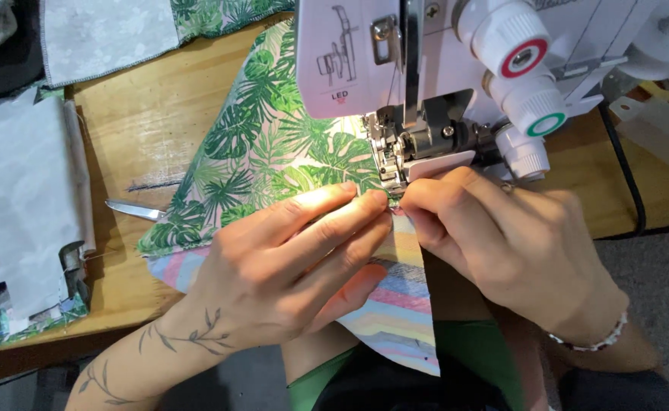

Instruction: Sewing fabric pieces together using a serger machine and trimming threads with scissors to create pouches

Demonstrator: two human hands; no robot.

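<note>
My left hand (289, 259) lies flat on a piece of green leaf-print fabric (266, 144), its fingertips pressing the cloth just in front of the presser foot (391, 164) of a white sewing machine (441, 61). My right hand (517, 243) pinches the same fabric edge right beside the foot, thumb and fingers closed on it. A pastel striped fabric (403, 304) hangs beneath the leaf print, off the wooden table's (144, 114) front edge toward my lap. Both hands meet at the needle area.
A metal tool tip (136, 210) lies on the table left of the fabric. Stacked white cloth pieces (22, 198) sit at the far left, more fabric (106, 34) at the back. A black cable (627, 175) runs down the right.
</note>
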